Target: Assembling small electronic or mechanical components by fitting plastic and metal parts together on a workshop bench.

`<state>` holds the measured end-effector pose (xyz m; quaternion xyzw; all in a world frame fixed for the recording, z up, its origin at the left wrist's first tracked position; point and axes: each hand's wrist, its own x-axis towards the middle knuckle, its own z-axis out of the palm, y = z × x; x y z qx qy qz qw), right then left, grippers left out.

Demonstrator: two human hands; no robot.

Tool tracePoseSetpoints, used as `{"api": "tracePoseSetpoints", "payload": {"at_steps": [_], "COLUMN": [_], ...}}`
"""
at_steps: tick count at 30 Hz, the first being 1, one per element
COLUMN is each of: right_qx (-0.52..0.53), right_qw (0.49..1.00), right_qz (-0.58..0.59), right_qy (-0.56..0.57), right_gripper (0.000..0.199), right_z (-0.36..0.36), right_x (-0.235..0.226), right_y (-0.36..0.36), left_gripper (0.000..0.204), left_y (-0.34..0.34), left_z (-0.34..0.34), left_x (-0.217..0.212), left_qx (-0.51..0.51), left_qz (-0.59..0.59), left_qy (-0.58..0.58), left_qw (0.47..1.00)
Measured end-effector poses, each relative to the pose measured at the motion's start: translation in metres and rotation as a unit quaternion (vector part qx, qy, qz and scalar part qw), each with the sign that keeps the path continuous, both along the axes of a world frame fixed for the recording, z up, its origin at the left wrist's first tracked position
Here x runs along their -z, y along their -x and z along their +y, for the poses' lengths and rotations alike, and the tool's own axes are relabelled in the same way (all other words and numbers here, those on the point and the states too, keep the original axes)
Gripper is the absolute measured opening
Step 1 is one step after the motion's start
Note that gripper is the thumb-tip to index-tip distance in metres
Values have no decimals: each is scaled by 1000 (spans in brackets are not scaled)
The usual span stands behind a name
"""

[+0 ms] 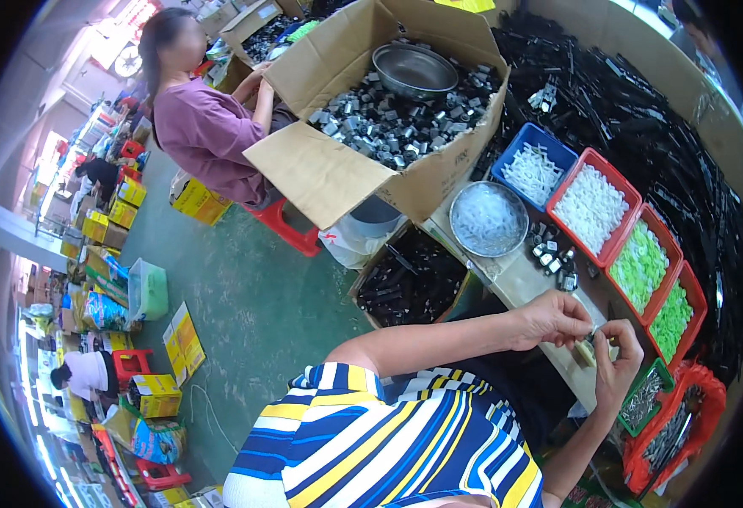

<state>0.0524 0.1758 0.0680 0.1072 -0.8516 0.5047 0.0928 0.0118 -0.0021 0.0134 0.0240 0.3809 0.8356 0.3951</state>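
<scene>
My left forearm reached across from the left, nearly level, and the left hand [551, 321] hung over the bench [517, 279] with thumb and forefinger brought together in a pinch. My right forearm rose from below; the right hand [618, 354] was bent in to meet the left, its fingers curled and its thumb extended. Both grips were nearly closed, tip to tip, on a small piece [594, 331] held just above the bench edge; my fingers hid most of it, so I could not tell its shape.

Beyond my hands, a round metal bowl [490, 255] held translucent whitish pieces. Beside it a blue tray [515, 192] was filled with slim white sticks. Next in line came a red tray [573, 240] of small white plastic pieces, then two more red trays [626, 301] of bright green ones. Near my right hand stood a green basket [628, 418] of fine metallic pieces and a red bag [712, 391] with metal parts inside. Glossy dark and silvery blocks [552, 254] lay loose by the bowl. A big cardboard box [452, 173] brimmed with shiny angular pieces, a metal basin [415, 72] resting on them.
</scene>
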Motion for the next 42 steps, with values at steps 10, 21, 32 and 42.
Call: {"api": "tracePoseSetpoints", "payload": {"at_steps": [10,21,32,42], "right_qx": [-53,-10,-17,-17], "right_qw": [971,987,991,994], "right_qz": [-185,-71,7,102], "right_qy": [141,141,132,16], "right_gripper": [11,11,10,12], "right_z": [-15,-29,-35,-59], "right_x": [6,54,35,20], "right_y": [-2,-10,-10,-10], "left_gripper": [20,15,17,25], "left_y": [-10,-23,-27,-28], "left_z": [-33,-33,-33,-47], "left_x": [-2,11,3,-2], "left_qx": [49,-60,-43,-199], "left_qz": [81,32,75,407], "left_qy": [60,35,30,132], "left_qw": [994,997,996,881]}}
